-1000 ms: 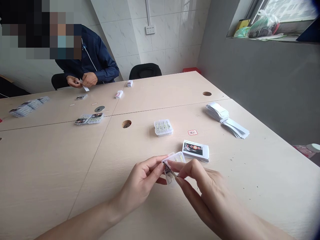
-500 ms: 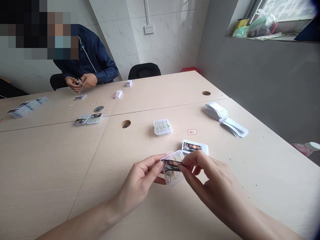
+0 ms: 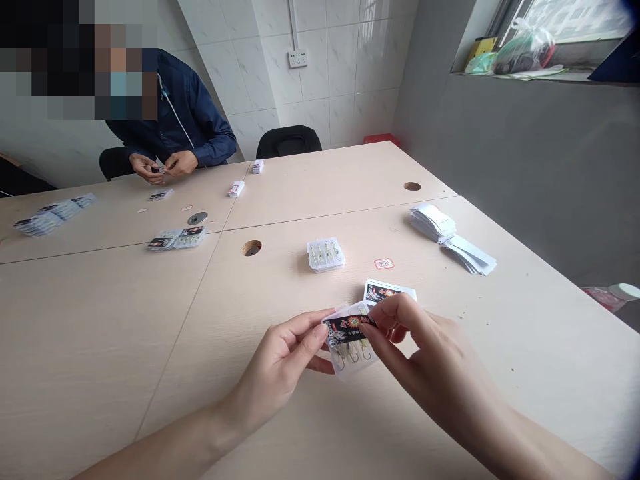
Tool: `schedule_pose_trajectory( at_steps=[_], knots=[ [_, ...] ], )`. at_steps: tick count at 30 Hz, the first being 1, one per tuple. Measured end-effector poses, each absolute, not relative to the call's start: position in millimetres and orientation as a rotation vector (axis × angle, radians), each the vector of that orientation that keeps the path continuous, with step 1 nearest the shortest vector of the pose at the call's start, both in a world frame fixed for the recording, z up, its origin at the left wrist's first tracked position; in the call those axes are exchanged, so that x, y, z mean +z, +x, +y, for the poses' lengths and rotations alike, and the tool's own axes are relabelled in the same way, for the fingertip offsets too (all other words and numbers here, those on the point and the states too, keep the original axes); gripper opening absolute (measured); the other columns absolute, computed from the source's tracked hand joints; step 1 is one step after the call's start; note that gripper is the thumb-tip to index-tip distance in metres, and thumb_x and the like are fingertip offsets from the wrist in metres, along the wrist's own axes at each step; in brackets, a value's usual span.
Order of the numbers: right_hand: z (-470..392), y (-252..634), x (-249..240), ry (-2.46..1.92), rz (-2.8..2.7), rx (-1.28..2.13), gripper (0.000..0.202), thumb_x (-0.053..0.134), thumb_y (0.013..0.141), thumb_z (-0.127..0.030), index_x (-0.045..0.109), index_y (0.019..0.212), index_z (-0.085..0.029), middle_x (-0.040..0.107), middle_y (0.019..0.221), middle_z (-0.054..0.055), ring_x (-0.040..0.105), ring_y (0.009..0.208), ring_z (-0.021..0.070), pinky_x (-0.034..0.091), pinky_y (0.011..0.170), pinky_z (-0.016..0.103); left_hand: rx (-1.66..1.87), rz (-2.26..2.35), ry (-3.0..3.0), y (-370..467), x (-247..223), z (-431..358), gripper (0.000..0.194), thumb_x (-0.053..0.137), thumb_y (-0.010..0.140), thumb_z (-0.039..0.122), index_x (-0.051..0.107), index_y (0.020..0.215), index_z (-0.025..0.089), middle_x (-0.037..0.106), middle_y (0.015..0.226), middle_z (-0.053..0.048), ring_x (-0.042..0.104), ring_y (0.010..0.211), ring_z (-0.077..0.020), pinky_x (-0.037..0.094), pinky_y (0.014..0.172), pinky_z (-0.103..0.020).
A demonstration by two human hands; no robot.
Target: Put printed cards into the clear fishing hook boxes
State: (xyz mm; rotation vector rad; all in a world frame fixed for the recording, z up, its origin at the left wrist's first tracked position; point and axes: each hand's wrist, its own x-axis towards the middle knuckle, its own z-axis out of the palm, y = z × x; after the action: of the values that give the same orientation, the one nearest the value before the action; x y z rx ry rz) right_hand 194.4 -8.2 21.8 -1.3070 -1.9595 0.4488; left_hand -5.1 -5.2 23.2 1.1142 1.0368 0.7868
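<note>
My left hand [image 3: 295,343] grips the left side of a clear plastic box [image 3: 345,369] of fish hooks, its thumb on the near edge. Across the box lies a black printed sticker [image 3: 349,328], its left end near my left thumb. The fingers of my right hand [image 3: 413,333] pinch the sticker's right end, which curls up a little. Golden hooks [image 3: 354,351] show through the box below the sticker. Just beyond my right hand rests a stack of printed stickers [image 3: 383,292], partly hidden by the fingers.
Another clear hook box [image 3: 325,255] stands ahead on the table. White paper strips [image 3: 450,240] lie at right. Labelled boxes [image 3: 177,238] and a row of boxes [image 3: 55,215] sit at left. Across the table, a person in a dark blue jacket [image 3: 200,113] handles a small item.
My right hand has shifted slightly right with the sticker's end, and the sticker now lies flatter and wider across the box. The box has tilted a little.
</note>
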Motion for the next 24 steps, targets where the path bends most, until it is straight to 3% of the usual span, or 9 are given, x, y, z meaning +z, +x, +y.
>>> schedule_pose_trajectory(
  at_steps=[5, 15, 24],
  knots=[
    [-7.5, 195.5, 22.7, -1.300, -1.962, 0.480, 0.014, 0.053, 0.093, -0.028, 0.042, 0.084, -0.023, 0.058, 0.070, -0.005, 0.051, 0.054, 0.0081, 0.040, 0.052, 0.021, 0.775, 1.022, 1.106, -4.9, 24.0, -6.1, 0.035, 0.052, 0.094, 0.034, 0.060, 0.128, 0.028, 0.071, 0.112, -0.003, 0.067, 0.075, -0.0115, 0.059, 0.073, -0.025],
    [-11.3, 193.3, 25.3, -1.219, -1.988, 0.384, 0.010, 0.053, 0.092, -0.022, 0.047, 0.085, -0.022, 0.056, 0.065, -0.005, 0.050, 0.053, 0.0081, 0.036, 0.048, 0.020, 0.785, 1.041, 1.131, -3.9, 22.3, -4.7, 0.035, 0.052, 0.093, 0.036, 0.061, 0.127, 0.028, 0.068, 0.119, -0.004, 0.065, 0.090, -0.0174, 0.058, 0.075, -0.028],
    [-11.7, 193.5, 27.2, -1.179, -2.055, 0.194, 0.007, 0.053, 0.090, -0.017, 0.052, 0.086, -0.022, 0.052, 0.070, -0.002, 0.048, 0.057, 0.0107, 0.034, 0.050, 0.023, 0.783, 1.037, 1.162, -2.3, 25.3, -4.0, 0.036, 0.049, 0.095, 0.036, 0.060, 0.127, 0.027, 0.068, 0.115, -0.005, 0.063, 0.085, -0.0158, 0.058, 0.076, -0.029]
  ],
)
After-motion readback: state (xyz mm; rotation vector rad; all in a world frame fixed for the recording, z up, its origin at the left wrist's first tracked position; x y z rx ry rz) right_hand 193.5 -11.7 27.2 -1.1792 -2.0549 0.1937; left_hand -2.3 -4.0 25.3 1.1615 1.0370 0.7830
